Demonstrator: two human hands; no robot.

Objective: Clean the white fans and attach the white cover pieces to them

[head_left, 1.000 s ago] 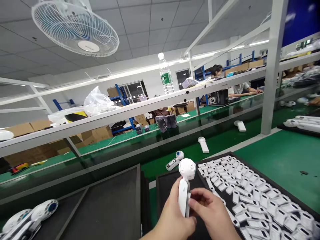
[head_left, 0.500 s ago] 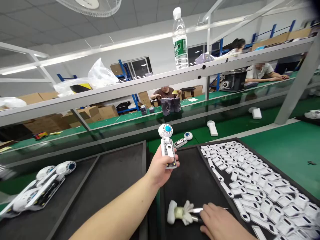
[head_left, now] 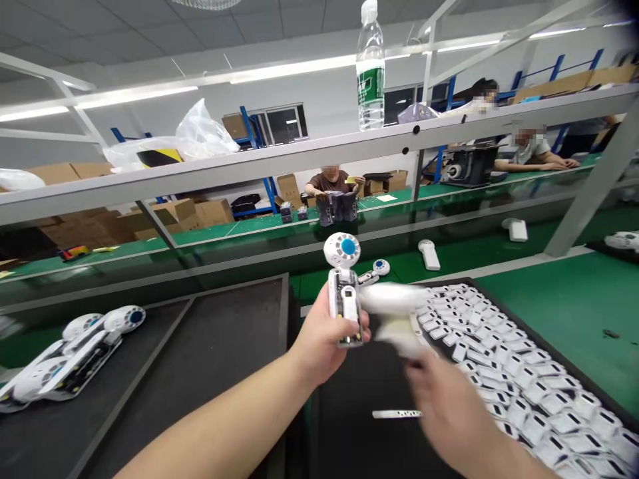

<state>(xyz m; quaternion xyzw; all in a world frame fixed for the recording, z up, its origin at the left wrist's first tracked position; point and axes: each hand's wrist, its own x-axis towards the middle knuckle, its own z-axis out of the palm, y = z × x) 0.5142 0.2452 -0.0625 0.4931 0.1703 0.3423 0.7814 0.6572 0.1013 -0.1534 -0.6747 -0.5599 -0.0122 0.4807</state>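
Note:
In my left hand (head_left: 329,339) is a white handheld device (head_left: 342,289), held upright, thumb across its lower front. Its round head has a blue disc, and the body is open with inner parts showing. My right hand (head_left: 449,399) is closed around the handle of a cloth-wrapped hammer (head_left: 392,297), smeared by motion. The hammer's white padded head is raised just right of the device; blur hides whether they touch. Below, a thin white strip with dark dots (head_left: 397,414) lies on the black tray (head_left: 359,442), near my right hand.
Many white casing parts (head_left: 514,359) fill the tray's right side. Several similar devices (head_left: 74,359) lie in a left tray (head_left: 214,346). More units (head_left: 429,255) rest on the green surface beyond. A shelf rail (head_left: 279,152) with a water bottle (head_left: 370,80) crosses above. A co-worker (head_left: 332,181) sits opposite.
My right hand has picked up the wrapped hammer from the tray and raised it beside the device. The thin strip stays on the tray. My left hand and the device appear slightly further right.

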